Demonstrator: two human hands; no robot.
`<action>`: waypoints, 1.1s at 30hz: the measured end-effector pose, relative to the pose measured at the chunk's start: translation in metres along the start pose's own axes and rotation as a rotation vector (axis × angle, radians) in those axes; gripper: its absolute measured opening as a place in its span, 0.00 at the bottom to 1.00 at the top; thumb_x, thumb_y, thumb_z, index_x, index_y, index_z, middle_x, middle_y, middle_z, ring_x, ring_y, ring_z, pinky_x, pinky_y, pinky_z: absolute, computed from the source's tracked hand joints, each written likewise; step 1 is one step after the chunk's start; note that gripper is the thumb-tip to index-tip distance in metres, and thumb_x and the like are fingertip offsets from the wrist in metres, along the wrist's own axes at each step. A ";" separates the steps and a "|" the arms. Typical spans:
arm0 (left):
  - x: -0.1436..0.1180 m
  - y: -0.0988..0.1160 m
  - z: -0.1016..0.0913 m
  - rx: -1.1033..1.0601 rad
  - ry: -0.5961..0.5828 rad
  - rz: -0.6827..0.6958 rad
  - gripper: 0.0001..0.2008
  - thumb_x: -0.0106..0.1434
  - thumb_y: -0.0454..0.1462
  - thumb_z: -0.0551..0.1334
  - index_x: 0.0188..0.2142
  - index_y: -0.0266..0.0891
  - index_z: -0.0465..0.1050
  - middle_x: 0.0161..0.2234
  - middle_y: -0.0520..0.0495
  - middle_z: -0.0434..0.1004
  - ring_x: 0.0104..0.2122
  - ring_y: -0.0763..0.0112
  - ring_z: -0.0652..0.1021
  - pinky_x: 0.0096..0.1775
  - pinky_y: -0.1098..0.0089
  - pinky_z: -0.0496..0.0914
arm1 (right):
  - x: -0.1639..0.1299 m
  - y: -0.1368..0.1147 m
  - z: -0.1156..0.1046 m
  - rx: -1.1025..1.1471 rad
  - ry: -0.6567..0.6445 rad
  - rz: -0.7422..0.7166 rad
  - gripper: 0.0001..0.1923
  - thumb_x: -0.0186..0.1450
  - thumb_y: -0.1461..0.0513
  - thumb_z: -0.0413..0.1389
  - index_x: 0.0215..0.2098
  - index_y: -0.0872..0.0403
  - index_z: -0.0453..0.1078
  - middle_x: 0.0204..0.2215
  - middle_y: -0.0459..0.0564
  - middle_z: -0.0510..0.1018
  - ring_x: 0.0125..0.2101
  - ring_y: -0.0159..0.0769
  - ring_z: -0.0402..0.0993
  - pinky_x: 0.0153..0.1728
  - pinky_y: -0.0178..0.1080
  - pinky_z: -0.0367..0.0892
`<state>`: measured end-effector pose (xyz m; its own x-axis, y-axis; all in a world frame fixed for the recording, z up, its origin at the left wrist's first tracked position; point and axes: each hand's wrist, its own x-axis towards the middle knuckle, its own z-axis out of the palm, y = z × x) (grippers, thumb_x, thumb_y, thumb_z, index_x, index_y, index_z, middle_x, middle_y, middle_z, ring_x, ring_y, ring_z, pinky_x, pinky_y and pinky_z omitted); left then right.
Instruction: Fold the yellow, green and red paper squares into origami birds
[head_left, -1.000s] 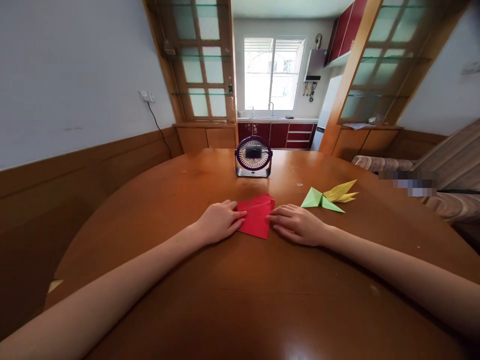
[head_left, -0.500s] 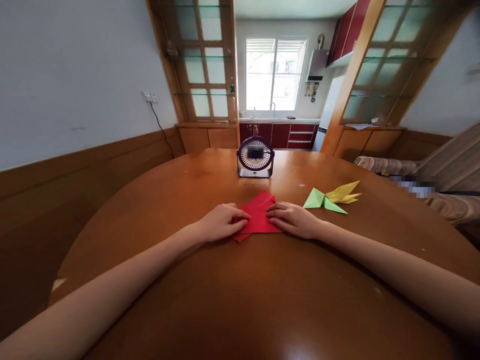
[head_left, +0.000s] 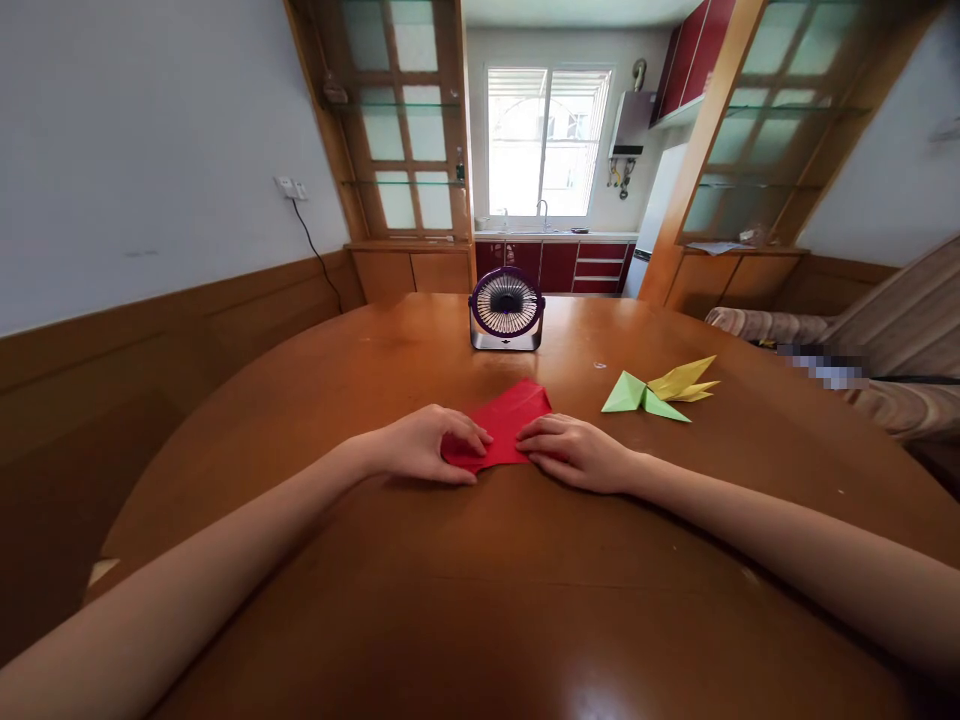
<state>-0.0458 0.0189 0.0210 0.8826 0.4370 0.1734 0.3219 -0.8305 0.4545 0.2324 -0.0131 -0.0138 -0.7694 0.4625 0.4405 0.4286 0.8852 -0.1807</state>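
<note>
Red paper [head_left: 508,420]: near corner now folded under, lower edge shorter, sheet turned from a second ago. Left hand [head_left: 420,445]: fingers curled over the paper's left edge. Right hand [head_left: 574,452]: shifted slightly nearer, fingertips on right edge.

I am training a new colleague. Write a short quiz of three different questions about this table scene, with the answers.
1. True or false: both hands touch the folded red paper sheet.
2. Which folded paper figure lies nearer the right hand: A) the light green one, B) the yellow one?
3. Fill in: behind the red paper stands a small purple desk ____ on the round wooden table.

Key: 1 true, the left hand presses its left edge. 2 A. 3 fan.
</note>
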 end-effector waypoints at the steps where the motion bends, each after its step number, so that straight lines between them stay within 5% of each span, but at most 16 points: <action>1: 0.000 0.001 0.001 0.029 0.014 0.016 0.11 0.58 0.40 0.67 0.41 0.41 0.79 0.48 0.43 0.78 0.47 0.66 0.78 0.50 0.67 0.70 | 0.000 0.000 0.000 0.001 -0.005 0.003 0.13 0.69 0.65 0.49 0.49 0.55 0.72 0.45 0.57 0.76 0.45 0.40 0.74 0.48 0.45 0.70; 9: 0.002 0.007 0.007 0.219 0.071 0.059 0.09 0.63 0.38 0.60 0.39 0.40 0.78 0.41 0.46 0.81 0.41 0.67 0.79 0.45 0.68 0.70 | 0.000 0.000 0.000 -0.013 -0.015 0.007 0.14 0.70 0.64 0.48 0.49 0.56 0.72 0.45 0.57 0.76 0.46 0.40 0.73 0.49 0.45 0.70; 17: 0.007 -0.002 0.014 -0.116 0.127 -0.143 0.08 0.58 0.41 0.65 0.29 0.37 0.76 0.41 0.45 0.74 0.41 0.68 0.74 0.43 0.68 0.69 | 0.000 0.000 -0.001 -0.021 -0.023 0.003 0.14 0.70 0.64 0.48 0.50 0.56 0.72 0.46 0.57 0.76 0.46 0.40 0.73 0.49 0.46 0.69; 24: 0.009 -0.017 0.018 -0.272 0.120 -0.217 0.11 0.55 0.42 0.69 0.30 0.37 0.74 0.43 0.46 0.69 0.43 0.66 0.71 0.48 0.64 0.65 | 0.000 0.000 0.000 0.038 0.005 0.014 0.14 0.69 0.64 0.49 0.49 0.54 0.72 0.45 0.57 0.76 0.45 0.40 0.74 0.49 0.45 0.70; 28: 0.009 -0.023 0.020 -0.396 0.187 -0.210 0.18 0.53 0.42 0.70 0.39 0.39 0.68 0.39 0.49 0.69 0.41 0.67 0.71 0.48 0.64 0.65 | -0.001 0.004 -0.003 0.128 0.127 0.084 0.13 0.69 0.63 0.49 0.48 0.54 0.72 0.44 0.55 0.77 0.43 0.38 0.74 0.45 0.42 0.71; 33: 0.009 -0.022 0.016 -0.358 0.137 -0.193 0.12 0.55 0.42 0.69 0.29 0.36 0.71 0.41 0.47 0.69 0.44 0.67 0.71 0.51 0.63 0.63 | -0.008 0.027 -0.008 0.066 0.304 0.247 0.12 0.68 0.64 0.49 0.45 0.55 0.73 0.42 0.55 0.77 0.42 0.40 0.75 0.45 0.45 0.71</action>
<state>-0.0391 0.0356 -0.0017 0.7564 0.6344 0.1593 0.3158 -0.5675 0.7604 0.2537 0.0070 -0.0149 -0.4677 0.6349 0.6150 0.5441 0.7551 -0.3657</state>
